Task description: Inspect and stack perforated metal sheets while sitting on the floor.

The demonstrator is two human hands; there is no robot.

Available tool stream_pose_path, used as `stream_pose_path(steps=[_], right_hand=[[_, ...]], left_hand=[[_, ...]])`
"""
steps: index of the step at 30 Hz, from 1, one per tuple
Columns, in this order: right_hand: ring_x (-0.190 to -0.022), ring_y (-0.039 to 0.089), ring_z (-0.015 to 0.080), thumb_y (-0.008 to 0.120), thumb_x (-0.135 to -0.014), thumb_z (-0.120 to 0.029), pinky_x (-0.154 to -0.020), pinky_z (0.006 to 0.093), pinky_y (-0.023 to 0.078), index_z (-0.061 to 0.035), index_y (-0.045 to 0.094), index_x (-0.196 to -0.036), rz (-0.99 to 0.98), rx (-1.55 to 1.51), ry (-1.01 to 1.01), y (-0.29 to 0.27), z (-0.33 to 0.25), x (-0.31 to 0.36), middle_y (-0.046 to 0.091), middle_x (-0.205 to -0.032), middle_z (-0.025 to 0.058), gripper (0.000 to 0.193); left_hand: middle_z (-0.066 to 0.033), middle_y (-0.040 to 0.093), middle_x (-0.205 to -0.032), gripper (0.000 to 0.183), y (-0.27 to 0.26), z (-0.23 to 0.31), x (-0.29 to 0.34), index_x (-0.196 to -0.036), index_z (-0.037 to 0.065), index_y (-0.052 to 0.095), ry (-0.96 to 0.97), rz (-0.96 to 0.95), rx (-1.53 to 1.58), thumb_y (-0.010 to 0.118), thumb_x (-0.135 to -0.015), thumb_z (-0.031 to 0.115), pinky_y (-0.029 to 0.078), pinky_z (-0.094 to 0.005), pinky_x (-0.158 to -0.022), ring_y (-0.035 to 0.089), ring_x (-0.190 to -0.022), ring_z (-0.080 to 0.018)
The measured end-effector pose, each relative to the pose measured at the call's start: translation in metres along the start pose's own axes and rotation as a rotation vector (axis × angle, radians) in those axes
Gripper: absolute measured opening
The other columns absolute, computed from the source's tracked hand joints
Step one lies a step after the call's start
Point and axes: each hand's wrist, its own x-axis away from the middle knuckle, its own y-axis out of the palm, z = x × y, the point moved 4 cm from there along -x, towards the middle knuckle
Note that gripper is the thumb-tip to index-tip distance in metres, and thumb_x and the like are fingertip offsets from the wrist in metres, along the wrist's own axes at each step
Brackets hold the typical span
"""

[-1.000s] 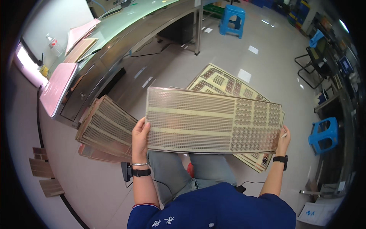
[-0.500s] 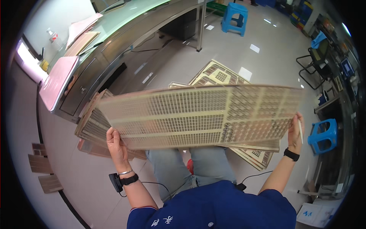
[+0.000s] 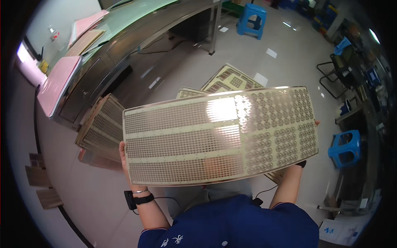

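A large, thin, cream-coloured perforated panel (image 3: 186, 142) is held up in front of my body, tilted so that it catches a bright reflection. Rows of small slots cover its left part, and round patterns fill the right part. My left hand (image 3: 123, 157) grips the left edge, its fingers partly behind the panel. At the right edge my right hand (image 3: 317, 122) is mostly hidden; only a fingertip shows past the rim. Beyond the panel, more patterned panels (image 3: 231, 79) lie stacked on the floor. Another stack of perforated panels (image 3: 101, 124) leans at the left.
A glass-topped metal desk (image 3: 140, 16) stands at the far left, with a pink board (image 3: 60, 84) on its corner. Blue plastic stools stand at the back (image 3: 252, 20) and at the right (image 3: 345, 148). A dark chair (image 3: 341, 66) is at the far right.
The panel has tipped to face me more fully and come nearer, covering more of my legs. My right hand has gone behind it, with the white stick that showed there.
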Motion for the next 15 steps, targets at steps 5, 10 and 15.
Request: stream_pose_path(steps=[5, 10, 15], right_hand=[[-0.101, 0.061, 0.0317, 0.051, -0.09, -0.043, -0.083, 0.048, 0.052, -0.0001, 0.053, -0.124, 0.1, 0.0, 0.03, 0.025, 0.015, -0.007, 0.054, -0.125, 0.0221, 0.055], [-0.113, 0.056, 0.0284, 0.053, -0.086, -0.036, -0.093, 0.0455, 0.049, -0.0033, 0.049, -0.129, -0.154, -0.019, 0.256, 0.061, 0.023, -0.018, 0.054, -0.125, 0.0196, 0.054], [-0.12, 0.048, 0.0347, 0.06, -0.084, -0.011, -0.091, 0.0448, 0.053, -0.0064, 0.055, -0.111, -0.345, 0.388, -0.183, 0.126, 0.039, -0.035, 0.04, -0.139, 0.0152, 0.027]], left_hand=[[-0.0069, 0.047, -0.135, 0.039, -0.03, -0.007, 0.003, -0.137, 0.015, 0.04, -0.01, -0.019, 0.137, 0.036, -0.099, 0.02, 0.042, -0.0362, -0.103, 0.048, -0.121, -0.0183], [-0.0077, 0.045, -0.136, 0.04, -0.027, -0.003, 0.013, -0.137, 0.019, 0.04, 0.059, 0.046, 0.018, 0.038, -0.098, 0.027, 0.048, -0.0377, -0.098, 0.05, -0.119, -0.0211], [-0.007, 0.039, -0.141, 0.05, -0.041, -0.007, 0.021, -0.142, 0.009, 0.032, -0.091, -0.111, 0.159, 0.039, -0.099, 0.033, 0.033, -0.032, -0.109, 0.042, -0.125, -0.0171]])
